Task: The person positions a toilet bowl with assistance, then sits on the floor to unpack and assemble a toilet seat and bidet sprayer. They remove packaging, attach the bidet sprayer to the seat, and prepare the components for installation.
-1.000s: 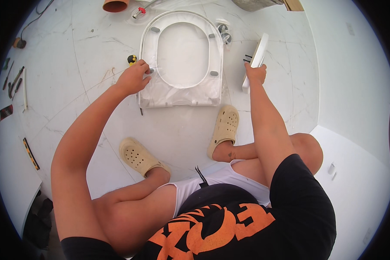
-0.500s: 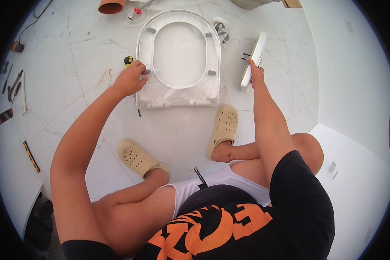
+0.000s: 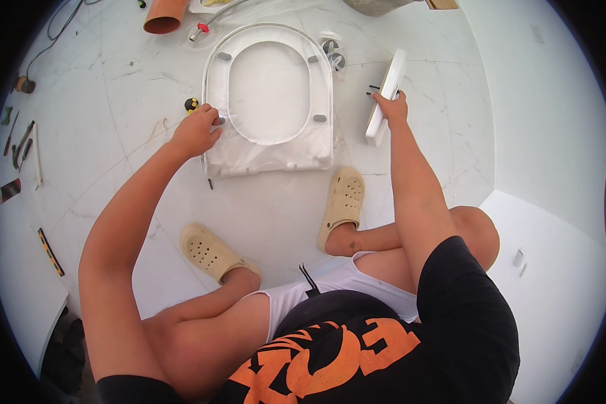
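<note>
The toilet seat point(image 3: 320, 91) lies on the floor point(image 3: 269, 202). At its left edge the left hand point(image 3: 198, 131) curls; whether its fingers pinch anything, I cannot tell. Right of the seat, the right hand's point(image 3: 394, 108) thumb and fingers grip a white slab point(image 3: 393, 71).

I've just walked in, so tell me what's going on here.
A person's left hand is at the left edge of a seat that lies flat with clear plastic over it. The right hand holds a slim white part with dark prongs, tilted on edge to the seat's right. An orange pipe is beyond the seat, to the left.
</note>
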A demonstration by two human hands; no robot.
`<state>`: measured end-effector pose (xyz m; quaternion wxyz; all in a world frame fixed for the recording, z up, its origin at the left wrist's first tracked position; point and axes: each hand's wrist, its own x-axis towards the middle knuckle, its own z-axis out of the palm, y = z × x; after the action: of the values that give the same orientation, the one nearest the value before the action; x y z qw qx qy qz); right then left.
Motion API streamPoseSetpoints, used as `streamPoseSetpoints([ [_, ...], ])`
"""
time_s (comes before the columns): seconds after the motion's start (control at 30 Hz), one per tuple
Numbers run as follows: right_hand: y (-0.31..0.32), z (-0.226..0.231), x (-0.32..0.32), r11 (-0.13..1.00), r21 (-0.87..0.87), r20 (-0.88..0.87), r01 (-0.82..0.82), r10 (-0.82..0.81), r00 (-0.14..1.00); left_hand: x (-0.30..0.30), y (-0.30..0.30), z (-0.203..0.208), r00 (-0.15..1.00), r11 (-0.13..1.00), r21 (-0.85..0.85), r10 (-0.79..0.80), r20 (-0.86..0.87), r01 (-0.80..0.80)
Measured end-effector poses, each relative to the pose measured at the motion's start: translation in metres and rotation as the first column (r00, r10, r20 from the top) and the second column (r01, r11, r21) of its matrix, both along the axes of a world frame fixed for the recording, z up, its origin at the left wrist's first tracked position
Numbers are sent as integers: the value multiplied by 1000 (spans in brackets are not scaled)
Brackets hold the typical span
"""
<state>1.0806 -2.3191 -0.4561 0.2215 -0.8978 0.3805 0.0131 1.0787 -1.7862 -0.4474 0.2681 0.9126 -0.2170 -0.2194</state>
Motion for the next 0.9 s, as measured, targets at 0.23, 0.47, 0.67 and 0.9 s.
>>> streamPoseSetpoints([
  [0.23,4,3,2,999,-12,-15,-49,49,999,0,-1,0,1000,1000,18,8,-13,-7],
  [0.47,1,6,-3,997,-45,65,-63,66,996,2,-1,2,1000,1000,23,-11,-17,11],
  [0.67,-8,19,-9,986,162,108,43,-61,992,3,-2,0,1000,999,43,-26,-7,26],
  [0.9,-9,24,-9,986,123,136,116,-133,982,3,-3,3,999,998,63,-11,-49,14],
])
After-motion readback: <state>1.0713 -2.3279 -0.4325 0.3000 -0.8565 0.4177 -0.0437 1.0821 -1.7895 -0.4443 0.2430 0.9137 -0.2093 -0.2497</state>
